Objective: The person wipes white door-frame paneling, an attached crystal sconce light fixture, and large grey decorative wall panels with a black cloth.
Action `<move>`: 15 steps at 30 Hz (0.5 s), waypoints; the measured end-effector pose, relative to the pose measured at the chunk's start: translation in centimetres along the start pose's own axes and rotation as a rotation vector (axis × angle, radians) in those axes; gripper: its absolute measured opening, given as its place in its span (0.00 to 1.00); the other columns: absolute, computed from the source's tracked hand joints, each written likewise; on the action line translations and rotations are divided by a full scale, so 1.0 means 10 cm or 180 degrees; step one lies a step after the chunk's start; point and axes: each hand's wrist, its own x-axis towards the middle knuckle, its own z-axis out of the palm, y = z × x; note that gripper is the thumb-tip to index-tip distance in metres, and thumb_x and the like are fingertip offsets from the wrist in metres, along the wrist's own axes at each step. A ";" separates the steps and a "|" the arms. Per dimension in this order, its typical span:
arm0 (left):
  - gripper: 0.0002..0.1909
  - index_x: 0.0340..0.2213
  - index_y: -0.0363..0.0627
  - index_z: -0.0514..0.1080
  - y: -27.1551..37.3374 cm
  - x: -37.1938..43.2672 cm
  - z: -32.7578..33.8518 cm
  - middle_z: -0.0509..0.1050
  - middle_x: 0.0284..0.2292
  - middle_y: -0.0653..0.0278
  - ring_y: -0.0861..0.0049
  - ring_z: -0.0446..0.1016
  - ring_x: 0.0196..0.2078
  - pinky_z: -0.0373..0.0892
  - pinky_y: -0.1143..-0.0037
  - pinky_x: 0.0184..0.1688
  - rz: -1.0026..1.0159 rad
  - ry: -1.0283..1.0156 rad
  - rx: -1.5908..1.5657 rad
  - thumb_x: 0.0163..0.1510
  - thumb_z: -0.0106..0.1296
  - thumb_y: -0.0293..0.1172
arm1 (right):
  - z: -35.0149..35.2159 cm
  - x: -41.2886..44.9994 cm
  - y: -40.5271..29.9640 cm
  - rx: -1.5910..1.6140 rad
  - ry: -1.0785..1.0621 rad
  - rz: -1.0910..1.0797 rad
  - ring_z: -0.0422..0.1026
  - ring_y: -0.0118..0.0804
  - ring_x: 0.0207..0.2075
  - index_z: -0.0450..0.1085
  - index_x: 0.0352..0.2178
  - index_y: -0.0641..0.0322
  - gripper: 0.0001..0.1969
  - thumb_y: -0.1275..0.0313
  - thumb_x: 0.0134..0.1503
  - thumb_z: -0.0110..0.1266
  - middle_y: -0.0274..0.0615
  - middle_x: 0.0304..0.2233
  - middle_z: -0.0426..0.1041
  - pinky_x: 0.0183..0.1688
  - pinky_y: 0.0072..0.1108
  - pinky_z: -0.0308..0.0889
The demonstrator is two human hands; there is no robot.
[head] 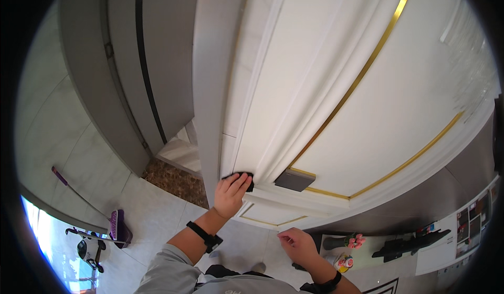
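Observation:
Black cloth (249,182) lies under the fingers of my left hand (230,195), which presses it against the left edge of white wall panelling (271,108). A gold strip (354,83) runs along the panelling. On its lower part sits a small dark grey box-shaped fitting (295,179), to the right of the cloth. My right hand (298,246) hangs below the panelling, its fingers loosely curled; whether it holds anything cannot be made out. Both wrists wear black bands.
At left stands a grey door (165,57) beside a brown stone threshold (177,183). A purple broom and dustpan (120,229) and a scooter-like wheeled object (92,250) are at lower left. A vase with pink flowers (342,242) stands at lower right.

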 end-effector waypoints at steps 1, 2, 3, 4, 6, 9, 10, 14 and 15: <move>0.23 0.49 0.47 0.79 0.00 -0.11 -0.02 0.77 0.51 0.66 0.64 0.74 0.51 0.71 0.64 0.49 -0.0221 -0.0391 -0.0191 0.50 0.51 0.20 | -0.01 0.01 -0.05 -0.0022 0.0012 -0.0055 0.79 0.40 0.30 0.78 0.38 0.61 0.07 0.75 0.57 0.62 0.45 0.33 0.79 0.34 0.24 0.75; 0.23 0.49 0.47 0.79 0.00 -0.20 -0.08 0.77 0.51 0.66 0.64 0.74 0.51 0.71 0.64 0.49 -0.0197 -0.0334 -0.0158 0.50 0.51 0.20 | -0.02 0.01 -0.10 -0.0140 -0.0030 -0.0035 0.79 0.41 0.31 0.79 0.37 0.60 0.06 0.75 0.56 0.61 0.44 0.33 0.79 0.35 0.25 0.75; 0.24 0.49 0.47 0.78 -0.01 -0.27 -0.15 0.77 0.50 0.65 0.62 0.74 0.51 0.71 0.63 0.50 -0.0369 -0.0691 -0.0456 0.51 0.52 0.20 | -0.05 0.02 -0.15 -0.0260 -0.0064 -0.0031 0.79 0.41 0.32 0.79 0.36 0.58 0.06 0.74 0.56 0.61 0.44 0.33 0.79 0.35 0.26 0.75; 0.24 0.50 0.48 0.77 -0.05 -0.21 -0.23 0.77 0.50 0.64 0.60 0.74 0.50 0.71 0.62 0.51 -0.0536 -0.1054 -0.0757 0.51 0.53 0.20 | -0.07 0.00 -0.15 -0.0275 -0.0052 -0.0068 0.79 0.41 0.31 0.79 0.37 0.56 0.06 0.72 0.57 0.61 0.44 0.33 0.79 0.36 0.27 0.74; 0.25 0.51 0.47 0.76 -0.12 0.05 -0.55 0.77 0.50 0.63 0.58 0.74 0.50 0.71 0.61 0.51 -0.0623 -0.0846 -0.0521 0.49 0.55 0.20 | -0.16 -0.05 -0.18 -0.0254 -0.0083 -0.0063 0.79 0.41 0.31 0.79 0.37 0.56 0.06 0.72 0.58 0.61 0.44 0.33 0.79 0.36 0.26 0.74; 0.32 0.54 0.43 0.71 -0.16 0.96 -1.43 0.75 0.51 0.54 0.54 0.73 0.53 0.70 0.62 0.56 -0.1225 0.0627 -0.0453 0.45 0.64 0.18 | -0.22 -0.16 0.09 -0.0129 -0.0267 0.0126 0.80 0.37 0.32 0.80 0.40 0.59 0.07 0.71 0.60 0.60 0.43 0.34 0.81 0.38 0.23 0.74; 0.31 0.54 0.40 0.70 -0.24 1.29 -1.60 0.74 0.52 0.54 0.58 0.73 0.55 0.69 0.64 0.59 -0.1314 0.1270 -0.0703 0.48 0.64 0.17 | -0.21 -0.22 0.27 0.0400 -0.0331 0.0445 0.80 0.33 0.33 0.79 0.41 0.63 0.08 0.72 0.61 0.60 0.42 0.35 0.81 0.39 0.21 0.75; 0.26 0.53 0.38 0.73 -0.23 2.79 -2.50 0.74 0.52 0.54 0.64 0.74 0.55 0.73 0.68 0.57 0.0276 0.2413 -0.0444 0.52 0.61 0.15 | -0.36 -0.34 0.51 0.1253 -0.0420 0.1183 0.79 0.28 0.36 0.77 0.42 0.70 0.10 0.74 0.64 0.58 0.41 0.37 0.82 0.42 0.19 0.75; 0.25 0.52 0.41 0.76 -0.11 3.14 -2.68 0.74 0.51 0.55 0.64 0.74 0.55 0.73 0.69 0.56 0.0786 0.2480 0.0129 0.51 0.62 0.17 | -0.40 -0.37 0.55 0.1255 -0.0405 0.1119 0.79 0.28 0.36 0.77 0.42 0.70 0.10 0.74 0.64 0.58 0.41 0.37 0.82 0.42 0.19 0.75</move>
